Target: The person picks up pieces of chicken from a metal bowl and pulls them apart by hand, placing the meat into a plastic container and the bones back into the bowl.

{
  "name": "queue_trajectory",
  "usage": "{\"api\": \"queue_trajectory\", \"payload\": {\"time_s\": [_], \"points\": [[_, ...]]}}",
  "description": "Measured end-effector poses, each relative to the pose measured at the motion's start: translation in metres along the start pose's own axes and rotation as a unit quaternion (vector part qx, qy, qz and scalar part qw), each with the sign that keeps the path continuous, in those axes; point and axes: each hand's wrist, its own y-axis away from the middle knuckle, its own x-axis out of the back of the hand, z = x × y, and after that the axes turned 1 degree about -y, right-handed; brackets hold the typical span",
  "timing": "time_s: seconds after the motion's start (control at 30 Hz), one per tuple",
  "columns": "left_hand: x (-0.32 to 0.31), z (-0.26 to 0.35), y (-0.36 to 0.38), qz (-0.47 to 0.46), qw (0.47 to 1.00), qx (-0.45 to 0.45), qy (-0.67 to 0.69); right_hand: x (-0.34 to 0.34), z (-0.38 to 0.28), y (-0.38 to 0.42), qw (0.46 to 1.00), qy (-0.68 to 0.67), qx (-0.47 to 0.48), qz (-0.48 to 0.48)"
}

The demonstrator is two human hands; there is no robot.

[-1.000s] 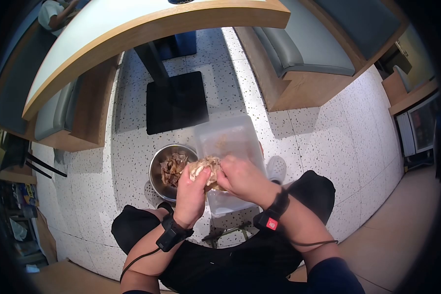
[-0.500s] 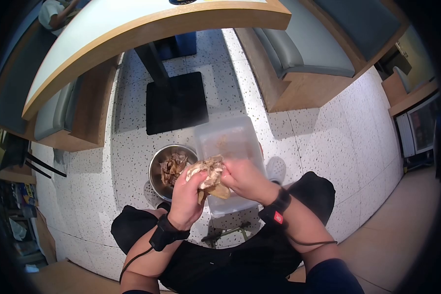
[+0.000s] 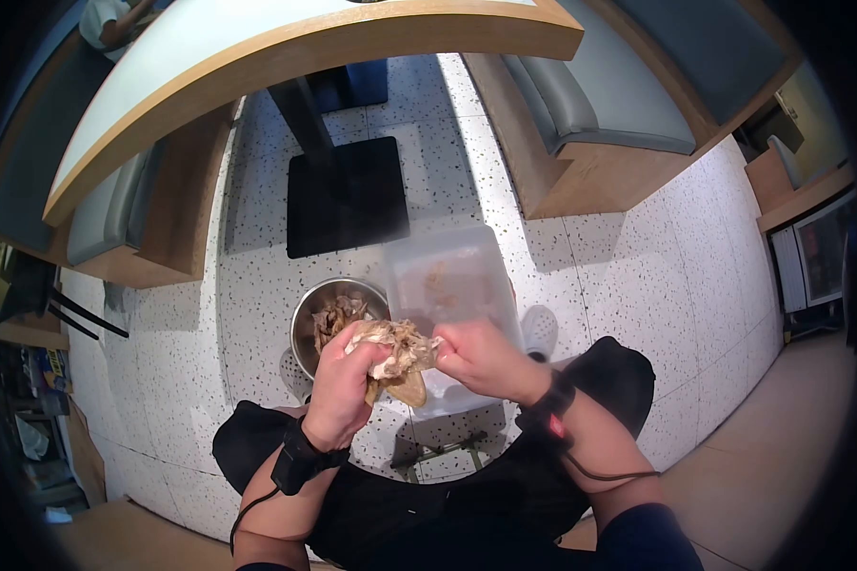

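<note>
A piece of cooked chicken, pale torn meat with yellowish skin hanging below, is held in front of my knees. My left hand wraps around its left side, thumb on top. My right hand pinches a bit at its right end, fingers closed. Under the hands a translucent plastic tub holds some small brownish bits at its bottom. To its left stands a round metal bowl with brownish scraps inside; my left hand partly covers it.
A table on a black pedestal base stands ahead, with padded benches on both sides. My shoe is beside the tub. A folding stool frame shows between my legs. Another person is at far upper left.
My right hand has moved a little right, away from my left, stretching the chicken's right end. My left hand has shifted slightly left and down with the chicken.
</note>
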Motion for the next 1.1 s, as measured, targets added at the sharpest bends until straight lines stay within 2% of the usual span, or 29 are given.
{"api": "queue_trajectory", "payload": {"time_s": [0.27, 0.43, 0.47, 0.53, 0.57, 0.63, 0.7, 0.73, 0.87, 1.0, 1.07, 1.1], "points": [[-0.004, -0.01, -0.007, 0.042, 0.998, -0.029, -0.032, -0.007, 0.01, -0.002, 0.999, -0.01, -0.011, 0.037], [-0.002, -0.019, -0.009, 0.047, 0.996, -0.039, -0.057, -0.012, 0.019, -0.001, 0.986, 0.157, -0.005, 0.058], [-0.001, -0.021, -0.01, 0.056, 0.995, -0.051, -0.071, -0.003, 0.021, 0.0, 0.986, 0.157, -0.005, 0.059], [0.004, -0.009, -0.008, 0.076, 0.994, -0.061, -0.053, 0.023, 0.026, 0.003, 0.959, 0.274, 0.034, 0.066], [0.006, -0.002, -0.007, 0.096, 0.992, -0.072, -0.033, 0.025, 0.026, 0.004, 0.959, 0.275, 0.032, 0.068], [0.006, 0.0, -0.011, 0.104, 0.991, -0.08, -0.014, 0.027, 0.027, 0.001, 0.983, 0.133, -0.019, 0.127], [0.015, -0.008, -0.017, 0.099, 0.993, -0.067, 0.002, 0.022, 0.034, -0.003, 0.986, 0.132, -0.005, 0.098], [0.009, 0.0, -0.011, 0.104, 0.994, -0.016, 0.013, 0.016, 0.038, -0.004, 0.984, 0.153, -0.018, 0.088], [0.002, 0.001, -0.011, 0.108, 0.993, 0.016, 0.034, 0.004, 0.051, -0.004, 0.971, 0.224, -0.074, 0.043], [0.007, -0.003, -0.017, 0.074, 0.996, 0.029, 0.046, 0.002, 0.056, 0.0, 0.952, 0.294, -0.018, 0.083], [0.006, -0.006, -0.017, 0.063, 0.997, 0.03, 0.042, 0.007, 0.035, -0.005, 0.977, 0.173, 0.004, 0.122], [0.004, -0.008, -0.018, 0.055, 0.997, 0.023, 0.044, 0.009, 0.024, -0.005, 0.977, 0.173, 0.003, 0.122]]}}
